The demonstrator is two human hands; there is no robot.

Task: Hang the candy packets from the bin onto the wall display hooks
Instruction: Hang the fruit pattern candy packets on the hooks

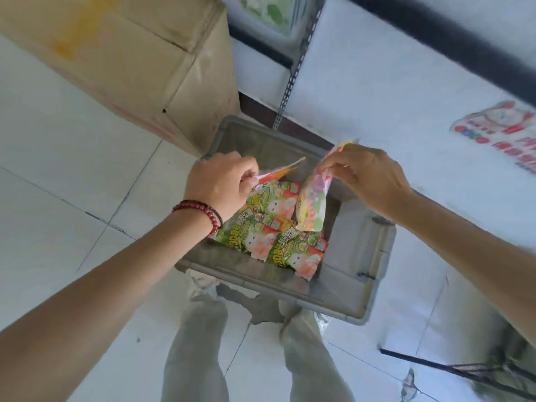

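A grey plastic bin [359, 256] stands on the floor in front of my legs. Several green and pink candy packets [269, 224] lie flat inside it. My left hand [220, 184], with a red bead bracelet on the wrist, pinches the top edge of an orange and white packet [278, 172] over the bin's left side. My right hand [368, 175] holds a pastel candy packet [311, 204] by its top corner, and it hangs down above the pile. No display hooks are in view.
A large cardboard box [139, 62] sits at the bin's far left. A perforated metal upright [293, 74] and a white panel with a red sticker [501, 129] rise behind the bin. A dark wire rack [464, 369] lies at lower right on the white tiled floor.
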